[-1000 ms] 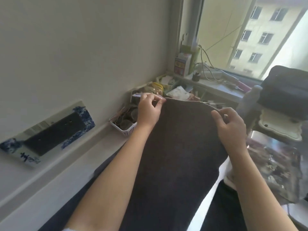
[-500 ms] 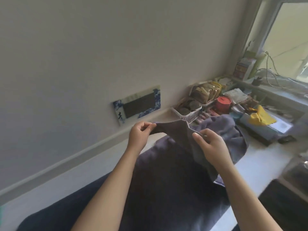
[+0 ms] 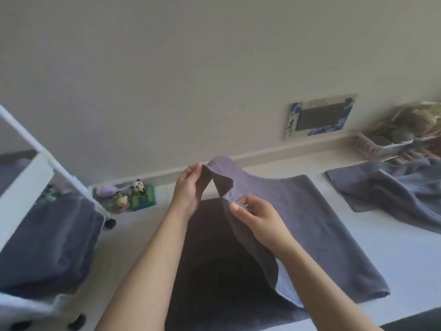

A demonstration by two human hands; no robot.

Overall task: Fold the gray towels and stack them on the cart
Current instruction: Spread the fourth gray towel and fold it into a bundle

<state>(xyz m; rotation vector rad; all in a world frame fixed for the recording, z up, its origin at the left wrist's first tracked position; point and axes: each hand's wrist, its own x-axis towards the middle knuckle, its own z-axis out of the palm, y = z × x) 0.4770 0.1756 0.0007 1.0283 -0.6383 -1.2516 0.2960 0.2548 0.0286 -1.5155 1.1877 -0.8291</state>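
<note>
A gray towel (image 3: 307,225) lies partly spread on the white table, its left edge lifted. My left hand (image 3: 188,189) pinches the raised far corner of that edge. My right hand (image 3: 255,216) pinches the same edge nearer to me, so the cloth arches between them and hangs down over a darker shadowed part. At the left stands a white cart (image 3: 26,185) with folded gray towels (image 3: 50,244) stacked on its shelf. Another gray towel (image 3: 391,189) lies crumpled at the far right of the table.
Small toy figures in a green holder (image 3: 133,195) sit by the wall next to the cart. A blue-and-white framed panel (image 3: 319,117) leans on the wall. A white basket (image 3: 386,144) of packets stands at the far right. The table's near edge runs along the bottom right.
The view has swung left, away from the window, bringing the cart into sight. The towel I held up by its top edge now lies on the table, with both hands lower and closer together.
</note>
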